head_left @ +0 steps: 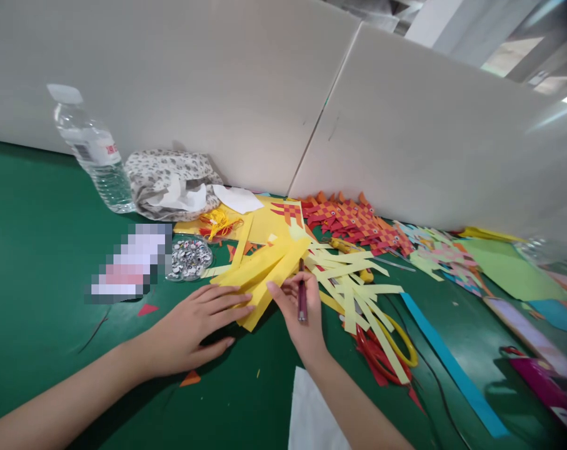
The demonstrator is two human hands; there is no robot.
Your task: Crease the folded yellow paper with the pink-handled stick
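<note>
left hand [196,325] lies spread flat, pinning the folded yellow paper [259,275] to the green table [34,250]; right hand [302,312] pinches a dark red pen [302,294] at the paper's right edge. press firmly so the sheet cannot slide. loose yellow strips [353,287] and scissors [386,350] lie right of it.

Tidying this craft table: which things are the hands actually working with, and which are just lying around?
In use: left hand flat on the yellow paper stack; right hand holding a pen.
Lying about: water bottle, googly eyes, scissors, woven paper fish, blue strip.
</note>
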